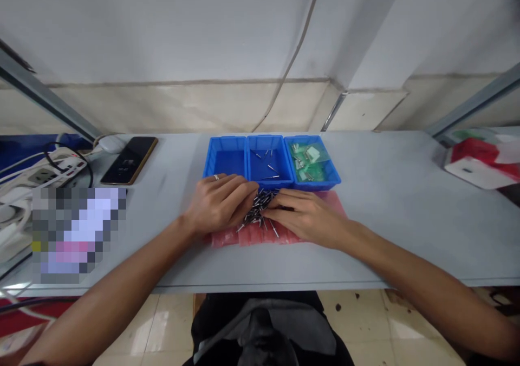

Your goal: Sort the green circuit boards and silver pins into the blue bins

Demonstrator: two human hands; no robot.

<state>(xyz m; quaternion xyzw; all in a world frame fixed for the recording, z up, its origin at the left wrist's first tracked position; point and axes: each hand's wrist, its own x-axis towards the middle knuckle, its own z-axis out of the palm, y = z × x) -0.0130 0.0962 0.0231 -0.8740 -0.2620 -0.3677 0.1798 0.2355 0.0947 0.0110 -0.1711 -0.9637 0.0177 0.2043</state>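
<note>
Both hands lie palm down on the grey tabletop (406, 220), close together, fingertips meeting over a heap of small metal pins (259, 203). The left hand (221, 201) curls its fingers against the heap's left side and the right hand (304, 214) touches its right side; I cannot tell whether either pinches a pin. The heap sits on a pink sheet (244, 237), just in front of a blue tray (247, 138) with 3 compartments. The middle one holds a few loose pins, the right one clear bags of small parts. A phone (129, 160) and a power strip (44, 174) lie far left.
</note>
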